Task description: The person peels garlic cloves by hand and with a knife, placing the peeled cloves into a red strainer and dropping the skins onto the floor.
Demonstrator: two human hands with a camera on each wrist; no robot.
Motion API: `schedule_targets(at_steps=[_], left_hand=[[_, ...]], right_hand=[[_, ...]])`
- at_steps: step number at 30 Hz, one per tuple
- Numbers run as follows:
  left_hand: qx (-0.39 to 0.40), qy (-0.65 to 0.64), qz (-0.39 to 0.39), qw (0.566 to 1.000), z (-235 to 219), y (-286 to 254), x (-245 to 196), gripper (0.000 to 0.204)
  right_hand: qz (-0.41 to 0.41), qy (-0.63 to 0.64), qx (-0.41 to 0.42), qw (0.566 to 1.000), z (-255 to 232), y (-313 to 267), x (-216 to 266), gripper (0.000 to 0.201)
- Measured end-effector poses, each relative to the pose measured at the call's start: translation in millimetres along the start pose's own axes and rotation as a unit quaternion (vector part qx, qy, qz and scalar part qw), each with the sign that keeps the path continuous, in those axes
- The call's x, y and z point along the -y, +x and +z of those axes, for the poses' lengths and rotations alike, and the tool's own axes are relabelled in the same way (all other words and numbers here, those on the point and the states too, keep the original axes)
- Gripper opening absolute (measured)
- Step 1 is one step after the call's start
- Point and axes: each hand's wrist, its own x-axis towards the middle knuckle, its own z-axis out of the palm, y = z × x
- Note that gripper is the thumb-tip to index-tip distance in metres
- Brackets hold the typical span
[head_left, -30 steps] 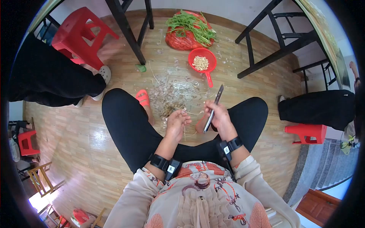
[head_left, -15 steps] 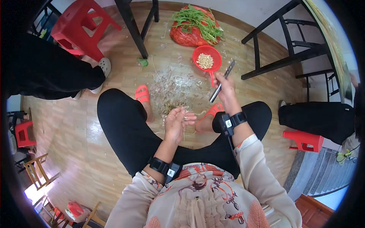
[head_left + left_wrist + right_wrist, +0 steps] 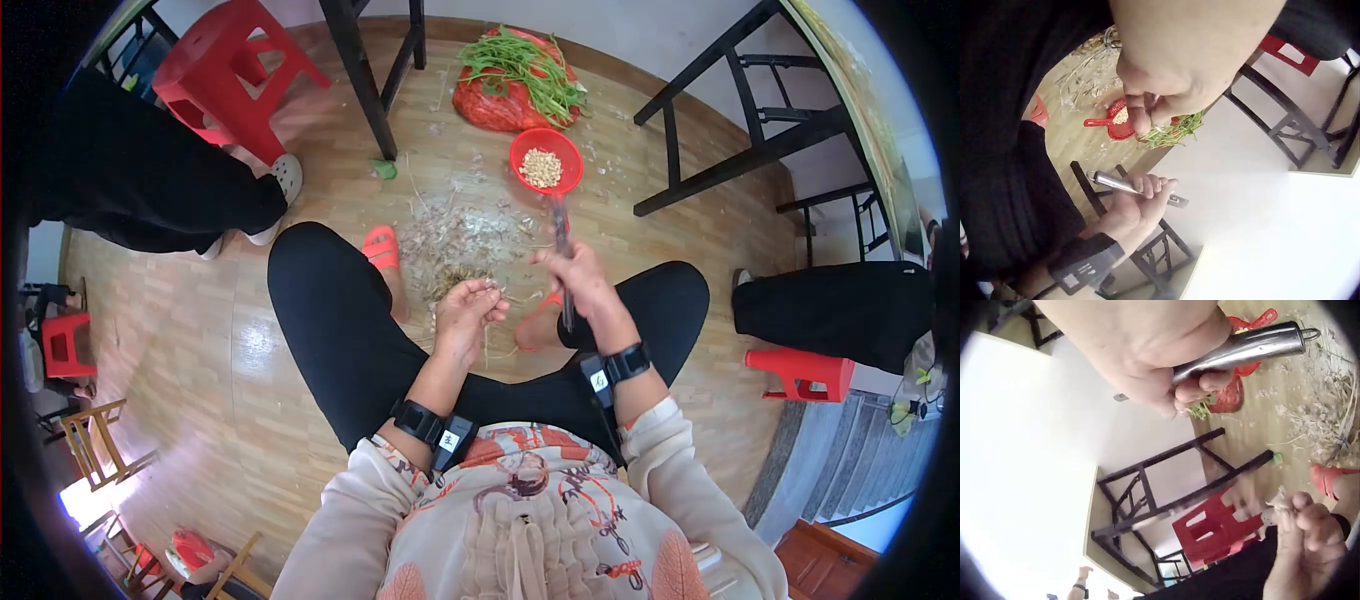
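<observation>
My right hand (image 3: 585, 285) grips a shiny metal tool (image 3: 562, 235) that points away from me and overlaps the handle of a red strainer in the head view. In the right wrist view the tool's round handle (image 3: 1241, 351), with a wire loop at its end, lies across the curled fingers. The left hand (image 3: 466, 320) is bent over the floor scraps, left of the right hand and apart from it. Between its thumb and fingers it pinches a small whitish, papery piece (image 3: 1280, 500), perhaps garlic.
The red strainer (image 3: 571, 181) holds pale cloves. Behind it, green stems (image 3: 520, 65) lie on a red bag (image 3: 490, 108). Dry skins and roots (image 3: 455, 235) litter the floor between the feet. Dark table legs (image 3: 365, 80) and red stools (image 3: 235, 80) stand around; people are at both sides.
The right hand went forward and right with the tool, then came back nearer to me, the tool now pointing more straight ahead. The left fingers, more spread half a second ago, have drawn together.
</observation>
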Motion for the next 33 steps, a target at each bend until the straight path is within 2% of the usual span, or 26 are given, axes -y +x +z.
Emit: schedule_targets(at_steps=[1, 2, 4, 6, 9, 11, 16, 18, 20, 22, 24, 27, 33], left_hand=[[0.0, 0.001, -0.001, 1.0, -1.0, 1.1, 0.6, 0.014], [0.008, -0.004, 0.01, 1.0, -1.8, 1.6, 1.3, 0.017], [0.021, -0.006, 0.02, 1.0, -0.6, 0.8, 0.8, 0.02], [-0.011, 0.073, 0.034, 0.997, 1.1, 0.5, -0.7, 0.016], [0.02, 0.106, 0.009, 0.994, 0.1, 0.4, 0.6, 0.01], [0.03, 0.11, 0.003, 0.993, 2.4, -1.4, 0.9, 0.008], [0.041, 0.122, 0.001, 0.992, 1.3, -1.7, 1.1, 0.009], [0.002, 0.076, -0.015, 0.997, 1.4, -1.0, 0.1, 0.01], [0.0, 0.097, -0.024, 0.995, 2.5, -2.7, -1.3, 0.011], [-0.002, 0.117, -0.033, 0.993, 3.4, -3.3, -1.6, 0.013], [0.038, 0.142, -0.001, 0.989, 3.6, -3.4, 1.3, 0.015], [0.047, 0.17, -0.001, 0.984, 1.8, -1.5, 4.1, 0.015], [0.047, 0.158, 0.005, 0.986, 2.5, -1.6, 4.2, 0.013]], right_hand=[[-0.025, 0.005, 0.04, 0.999, 7.0, -11.1, -2.7, 0.025], [-0.025, 0.007, 0.039, 0.999, 11.6, -20.0, -7.7, 0.025], [0.031, -0.019, 0.088, 0.995, 17.7, -35.8, -14.9, 0.028], [0.023, -0.001, 0.081, 0.996, 21.0, -44.2, -29.2, 0.026], [0.017, 0.036, 0.06, 0.997, 20.7, -44.1, -42.3, 0.017], [0.018, 0.004, 0.014, 1.0, 18.1, -42.1, -44.6, 0.013], [0.018, 0.059, 0.016, 0.998, 15.0, -40.7, -48.4, 0.014], [0.026, 0.095, 0.01, 0.995, 12.0, -40.0, -50.3, 0.013], [0.007, 0.13, 0.017, 0.991, 8.0, -35.6, -55.5, 0.013], [0.009, 0.132, 0.017, 0.991, 9.2, -36.5, -54.5, 0.014], [0.012, 0.135, 0.016, 0.991, 10.4, -37.8, -53.6, 0.015], [0.008, 0.113, 0.019, 0.993, 11.4, -38.4, -54.1, 0.015], [0.0, 0.104, 0.029, 0.994, 13.0, -37.9, -56.2, 0.013]])
